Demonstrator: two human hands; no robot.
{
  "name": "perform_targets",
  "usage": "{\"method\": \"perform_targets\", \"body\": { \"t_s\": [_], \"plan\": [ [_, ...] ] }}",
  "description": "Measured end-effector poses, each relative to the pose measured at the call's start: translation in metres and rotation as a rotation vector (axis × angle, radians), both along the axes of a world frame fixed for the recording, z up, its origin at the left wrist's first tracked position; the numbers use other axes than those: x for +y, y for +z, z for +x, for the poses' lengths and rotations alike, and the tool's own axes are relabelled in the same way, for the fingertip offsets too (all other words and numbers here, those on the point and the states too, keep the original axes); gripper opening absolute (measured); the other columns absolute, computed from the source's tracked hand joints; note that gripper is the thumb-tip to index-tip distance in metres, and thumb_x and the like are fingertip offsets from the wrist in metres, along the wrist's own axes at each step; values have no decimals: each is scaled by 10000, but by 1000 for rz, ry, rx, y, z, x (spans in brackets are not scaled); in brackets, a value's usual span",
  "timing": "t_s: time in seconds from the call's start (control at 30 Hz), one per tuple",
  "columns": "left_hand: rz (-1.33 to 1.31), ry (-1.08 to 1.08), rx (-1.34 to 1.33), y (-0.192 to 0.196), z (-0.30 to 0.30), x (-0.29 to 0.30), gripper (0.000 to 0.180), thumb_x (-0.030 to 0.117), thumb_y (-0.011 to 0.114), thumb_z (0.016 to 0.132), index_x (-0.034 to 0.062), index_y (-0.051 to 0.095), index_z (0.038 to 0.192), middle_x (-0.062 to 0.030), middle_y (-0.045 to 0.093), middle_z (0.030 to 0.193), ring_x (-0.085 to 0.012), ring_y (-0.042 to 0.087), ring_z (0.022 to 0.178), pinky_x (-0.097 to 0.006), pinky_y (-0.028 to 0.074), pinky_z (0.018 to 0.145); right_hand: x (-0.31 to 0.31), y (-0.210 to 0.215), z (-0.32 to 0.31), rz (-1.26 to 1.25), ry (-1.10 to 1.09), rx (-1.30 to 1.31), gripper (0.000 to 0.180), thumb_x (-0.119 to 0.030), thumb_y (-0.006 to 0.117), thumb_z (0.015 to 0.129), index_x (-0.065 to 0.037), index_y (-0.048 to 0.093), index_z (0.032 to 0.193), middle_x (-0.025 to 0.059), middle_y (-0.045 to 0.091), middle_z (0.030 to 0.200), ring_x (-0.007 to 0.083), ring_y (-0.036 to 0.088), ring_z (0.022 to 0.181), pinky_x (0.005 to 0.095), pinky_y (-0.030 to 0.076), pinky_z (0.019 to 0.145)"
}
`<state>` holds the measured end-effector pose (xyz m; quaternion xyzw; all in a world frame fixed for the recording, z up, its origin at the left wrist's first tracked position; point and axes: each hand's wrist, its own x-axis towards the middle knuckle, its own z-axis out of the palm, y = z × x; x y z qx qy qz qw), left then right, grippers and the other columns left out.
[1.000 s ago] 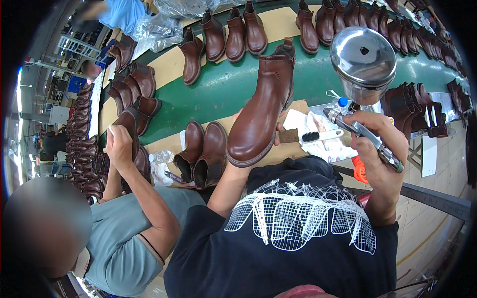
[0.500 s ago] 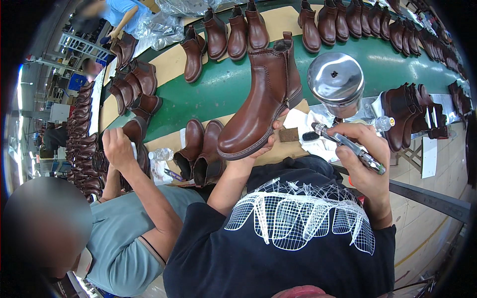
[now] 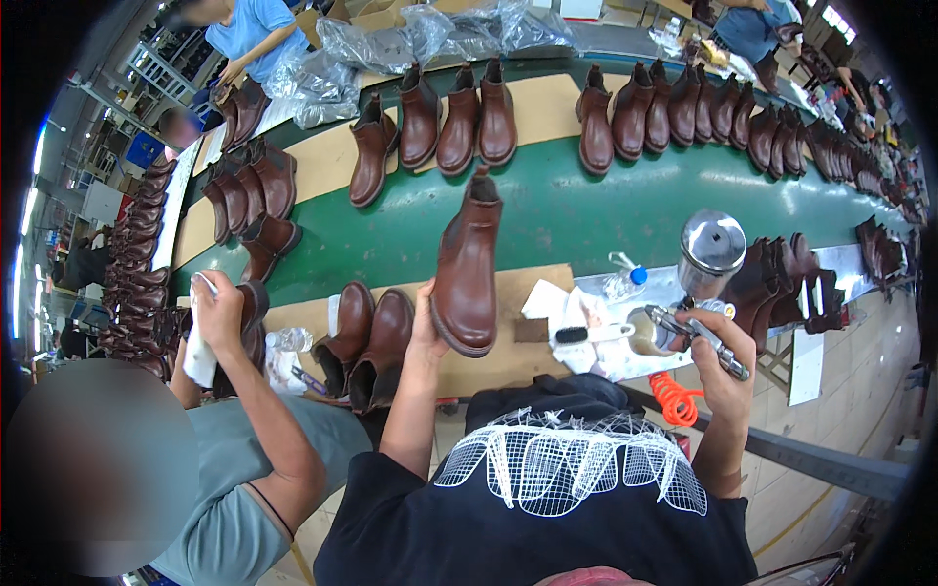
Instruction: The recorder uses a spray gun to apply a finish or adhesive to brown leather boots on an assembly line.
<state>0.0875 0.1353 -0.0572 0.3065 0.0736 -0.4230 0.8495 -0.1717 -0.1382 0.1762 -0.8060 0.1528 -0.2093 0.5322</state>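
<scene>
The left grip (image 3: pixel 425 314) is clamped on a glossy reddish-brown leather ankle boot (image 3: pixel 467 269), raised over the near part of the long green desk (image 3: pixel 576 210). The boot should be fairly light — stiff at the sole, softer up the shaft, its smooth leather possibly slippery — so the sole edge seems the surest hold. To its right, the right grip (image 3: pixel 723 366) is wrapped around a silver metal spray gun with a polished round cup (image 3: pixel 712 259).

Left fisheye, worn on your head, looks down and forward over your dark shirt (image 3: pixel 391 518), with the brown boot (image 3: pixel 469 269) you hold near mid-frame. Shirt close, at the lower edge; green table (image 3: pixel 586 217) at middle range, bowed; floor (image 3: pixel 840 396) farther off, right.
</scene>
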Motion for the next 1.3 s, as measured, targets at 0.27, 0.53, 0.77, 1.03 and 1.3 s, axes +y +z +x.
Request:
{"method": "perform_targets", "body": {
  "t_s": [0.27,0.53,0.77,1.03,1.3],
  "plan": [
    [-297,-222,142,-15,38,-98,694,562,432,911,47,475,1374,-208,623,1230,-443,648,1033,-586,553,839,-59,-6,-20,45,-144,91,351,-304,584,955,3,657,1110,69,713,808,15,483,545,186,353,486],
    [-202,-52,354,-62,164,-291,697,497,547,864,51,457,1393,-208,545,1346,-446,547,1178,-584,467,984,-103,-20,-22,102,-259,125,269,-52,523,886,45,651,1103,80,710,831,56,531,631,209,407,583],
    [161,-18,75,-135,161,-392,639,403,604,851,65,426,1363,-154,613,1222,-397,668,968,-540,519,904,-117,-35,-18,123,-391,203,297,-196,519,935,11,630,1117,93,704,812,28,435,496,195,323,454],
    [1101,-371,-602,-100,176,-342,646,630,646,824,-13,704,824,-100,716,743,-194,705,612,-297,559,559,-128,-50,-10,89,-353,275,395,-347,537,961,-1,630,1127,93,697,793,55,493,562,203,320,487],
    [576,422,-67,-130,207,-281,649,449,790,808,35,519,1229,-142,611,1122,-300,652,1030,-423,567,829,-131,-50,-15,143,-373,316,388,-324,540,958,12,619,1136,97,702,813,57,496,578,205,351,520]
  ]
}}
